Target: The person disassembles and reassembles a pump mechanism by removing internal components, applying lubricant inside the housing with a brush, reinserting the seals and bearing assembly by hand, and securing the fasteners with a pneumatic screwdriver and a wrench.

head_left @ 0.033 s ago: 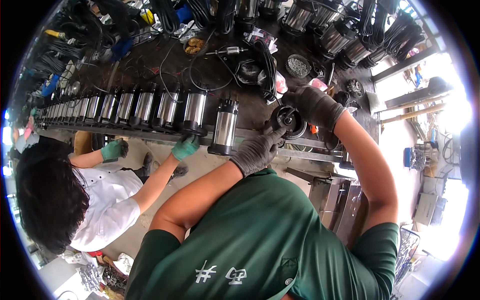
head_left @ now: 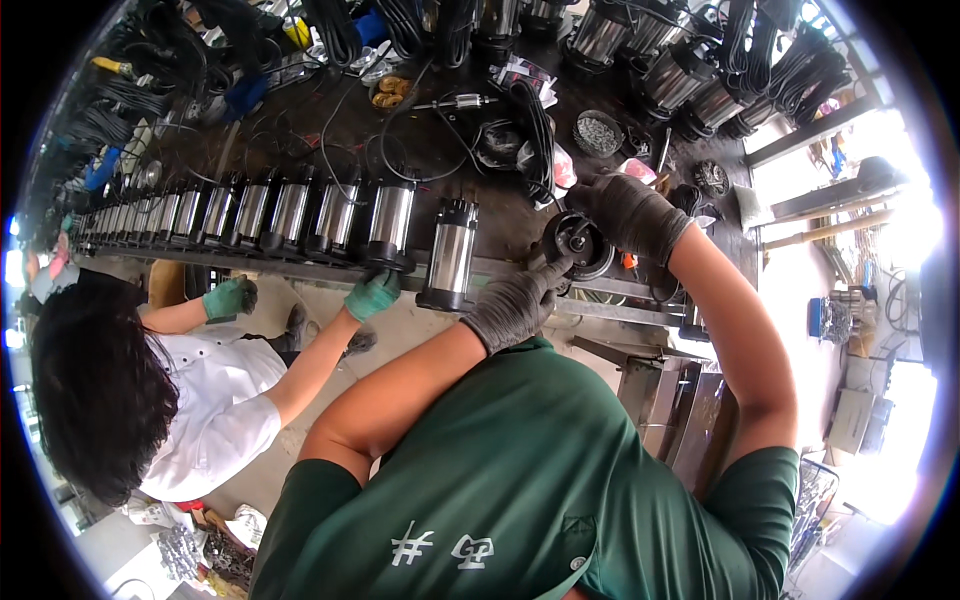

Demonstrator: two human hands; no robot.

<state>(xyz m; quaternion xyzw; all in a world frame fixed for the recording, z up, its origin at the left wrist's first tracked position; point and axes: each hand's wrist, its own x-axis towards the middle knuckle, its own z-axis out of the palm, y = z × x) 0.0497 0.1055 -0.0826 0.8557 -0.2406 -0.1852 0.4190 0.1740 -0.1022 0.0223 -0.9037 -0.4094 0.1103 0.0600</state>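
A round black-faced pump motor (head_left: 576, 240) with a metal rim lies with its end turned up at the bench's front edge. Dark-gloved, my left hand (head_left: 512, 305) grips its near left side, a finger reaching onto the rim. My right hand (head_left: 632, 215), in a matching glove, is closed over the far right side. A thin rod-like piece slants from those fingers across the black face; what they hold is mostly hidden. Just left of my left hand stands an upright silver pump motor (head_left: 449, 255) with a black top and base.
A row of similar silver motors (head_left: 288, 212) runs left along the bench (head_left: 500, 270). At left, a co-worker's green-gloved hand (head_left: 373, 295) touches the nearest one's base. A coiled black cable (head_left: 540, 140) and a bowl of small metal parts (head_left: 597, 133) lie beyond my hands.
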